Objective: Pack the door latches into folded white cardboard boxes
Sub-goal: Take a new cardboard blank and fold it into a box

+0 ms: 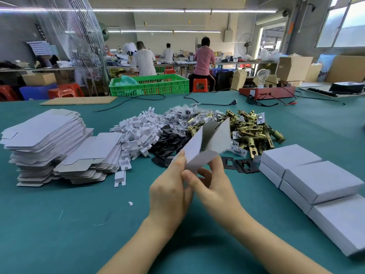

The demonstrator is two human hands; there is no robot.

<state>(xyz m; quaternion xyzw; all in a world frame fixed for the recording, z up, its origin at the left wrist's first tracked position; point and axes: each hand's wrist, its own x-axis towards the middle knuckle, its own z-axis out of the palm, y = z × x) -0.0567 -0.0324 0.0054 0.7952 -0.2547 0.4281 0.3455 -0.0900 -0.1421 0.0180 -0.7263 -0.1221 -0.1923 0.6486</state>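
Cardboard blank (205,147), white, part-folded, held up over the near worktop (79,224): left hand (169,192) and right hand (215,186) both pinch its lower corner, probably to square up a box. Finished boxes (320,180) stacked near right, clear of the work. Flat blanks (49,143) piled left within reach. Brass door latches (250,131) heaped just beyond, unpacked, beside black plates (169,143).
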